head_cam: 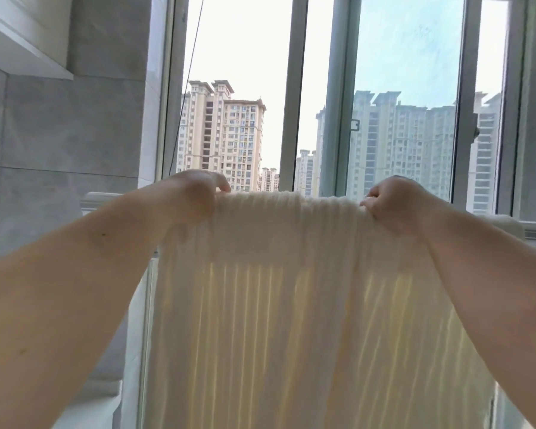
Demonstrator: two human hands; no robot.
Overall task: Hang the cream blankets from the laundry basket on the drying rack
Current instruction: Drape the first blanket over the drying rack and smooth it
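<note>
Both hands are raised before the window (406, 88), each gripping a top corner of one cream blanket (291, 305): the left hand (195, 193) at its left end, the right hand (390, 202) at its right. The ribbed blanket hangs stretched between them (daylight glows through its lower part).

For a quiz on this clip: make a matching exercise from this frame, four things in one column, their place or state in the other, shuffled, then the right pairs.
Things
1. left hand
2. right hand
3. cream blanket
4. tan high-rise

Places or states
A. hangs stretched, light glowing through its ribs
B. grips the top edge at the right corner
C. outside, seen through the window
D. grips the top edge at the left corner

Pairs: 1-D, 2-B, 3-A, 4-C
</note>
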